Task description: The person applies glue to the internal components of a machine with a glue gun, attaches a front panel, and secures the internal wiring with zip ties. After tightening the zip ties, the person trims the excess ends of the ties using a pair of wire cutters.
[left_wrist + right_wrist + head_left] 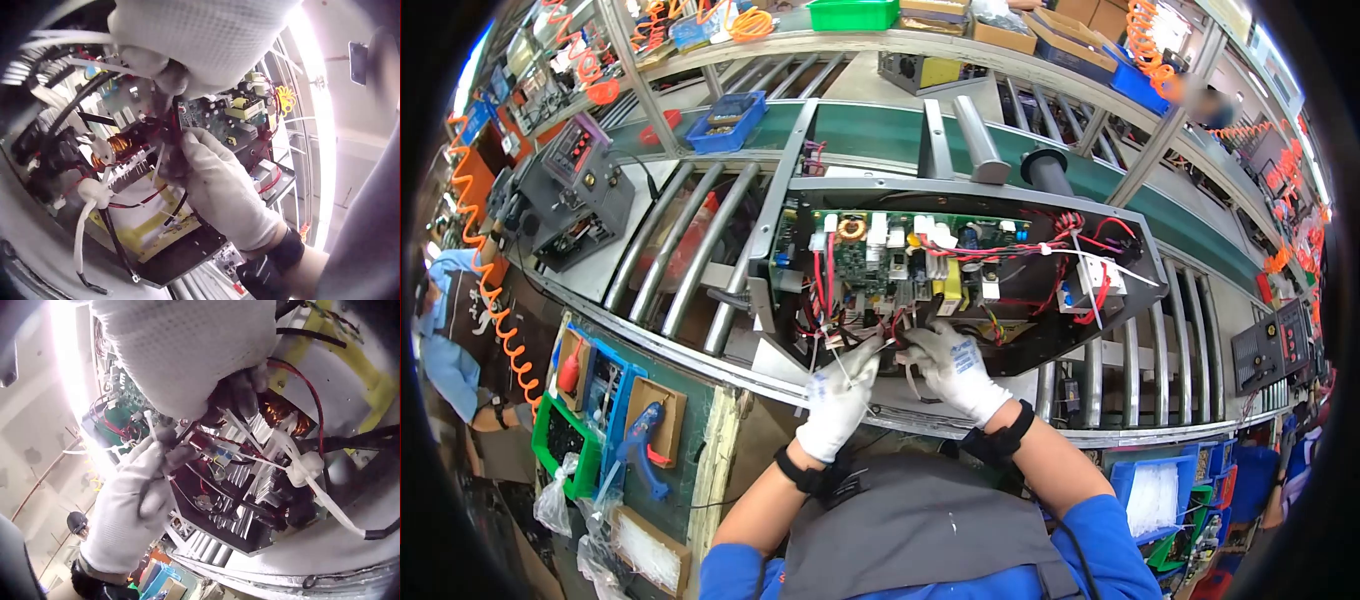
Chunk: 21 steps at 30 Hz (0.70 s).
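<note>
Both hands wear white gloves with grey fingertips and meet at the near edge of an open grey metal housing (1145,290). The left hand (840,390) pinches a bundle of red and black wires (199,439) with its fingertips. From the other side, the right hand (953,372) has its thumb and fingers curled on the same bundle, partly hiding it. White cable ties (250,434) stick out around the fingers. Inside the housing are a green circuit board (865,262), a copper coil (122,142) and silver heat-sink fins. A white sleeved cable (80,234) hangs out nearby.
The housing sits on a roller conveyor (685,255). Another grey unit (580,195) stands left, and a dark panel (1272,350) lies right. At lower left are a green bin (565,445) and a blue hand tool (640,450); a blue bin (728,122) sits behind.
</note>
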Motion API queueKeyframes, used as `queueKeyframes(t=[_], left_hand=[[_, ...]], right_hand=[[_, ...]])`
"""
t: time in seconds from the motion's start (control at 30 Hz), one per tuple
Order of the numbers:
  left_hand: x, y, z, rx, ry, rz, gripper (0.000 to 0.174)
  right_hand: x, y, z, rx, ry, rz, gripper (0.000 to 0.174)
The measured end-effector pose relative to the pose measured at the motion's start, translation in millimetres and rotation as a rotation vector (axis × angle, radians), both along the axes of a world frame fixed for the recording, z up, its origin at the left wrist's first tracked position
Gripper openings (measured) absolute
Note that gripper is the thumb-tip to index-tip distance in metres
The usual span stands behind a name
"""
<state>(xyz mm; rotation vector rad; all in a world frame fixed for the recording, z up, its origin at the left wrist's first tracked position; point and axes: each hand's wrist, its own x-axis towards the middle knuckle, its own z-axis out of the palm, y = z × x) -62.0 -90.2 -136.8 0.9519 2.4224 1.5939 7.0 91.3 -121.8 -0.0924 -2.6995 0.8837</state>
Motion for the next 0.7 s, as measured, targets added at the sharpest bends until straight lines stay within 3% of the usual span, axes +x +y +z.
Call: queueKeyframes(t=[0.27, 0.33, 0.37, 0.47, 0.5, 0.6, 0.7], left_hand=[[0.2, 18.4, -4.3, 0.180, -0.194, -0.019, 0.026], [7.3, 11.1, -6.1, 0.313, -0.435, 0.017, 0.024], [4.8, 7.6, -12.3, 0.280, -0.312, 0.009, 0.024], [10.0, -1.2, -14.5, 0.088, -0.344, -0.022, 0.023], [13.8, 1.5, -0.8, 0.030, -0.544, 0.008, 0.023], [15.5, 9.2, -5.4, 0.086, -0.460, -0.038, 0.023], [16.6, 4.1, 3.9, 0.000, -0.438, -0.026, 0.024]], right_hand=[[2.8, 0.1, -1.9, -0.071, 0.018, -0.016, 0.024], [-0.2, 1.5, 3.9, -0.112, -0.049, -0.015, 0.020], [-0.7, 1.9, 9.6, -0.152, -0.092, -0.028, 0.018], [-2.0, 6.8, 3.9, -0.254, -0.040, 0.002, 0.019], [-3.6, 6.5, 4.4, -0.273, -0.033, 0.034, 0.020], [-5.6, 4.8, 9.8, -0.353, -0.172, 0.050, 0.022], [-8.6, 13.5, -2.8, -0.136, -0.023, 0.137, 0.027]])
